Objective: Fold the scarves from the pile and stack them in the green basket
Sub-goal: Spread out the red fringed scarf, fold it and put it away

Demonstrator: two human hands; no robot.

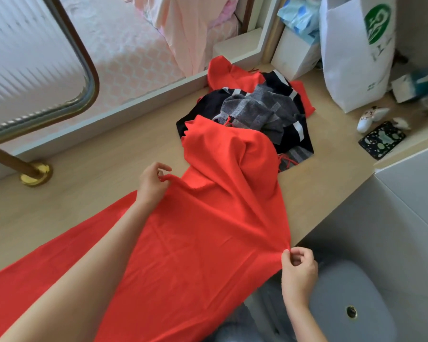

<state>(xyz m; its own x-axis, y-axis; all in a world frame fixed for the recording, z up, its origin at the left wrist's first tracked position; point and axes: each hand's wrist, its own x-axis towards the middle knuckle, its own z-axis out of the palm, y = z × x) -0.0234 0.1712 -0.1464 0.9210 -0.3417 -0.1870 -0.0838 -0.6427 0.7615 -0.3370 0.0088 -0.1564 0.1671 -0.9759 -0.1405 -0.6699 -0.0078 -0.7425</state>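
1. Red scarf [208, 218] lies spread along the wooden counter [89, 193], its far end draped over the pile of scarves [257, 112].
2. Left hand [151, 183] pinches its left edge; right hand [298, 270] pinches its right edge.

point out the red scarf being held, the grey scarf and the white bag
red scarf [208, 230], head view, flat middle
grey scarf [253, 107], head view, top fold
white bag [349, 60], head view, front panel

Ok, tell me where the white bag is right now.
In the head view the white bag stands at the upper right of the wooden surface, right of the scarf pile and behind a dark patterned case.
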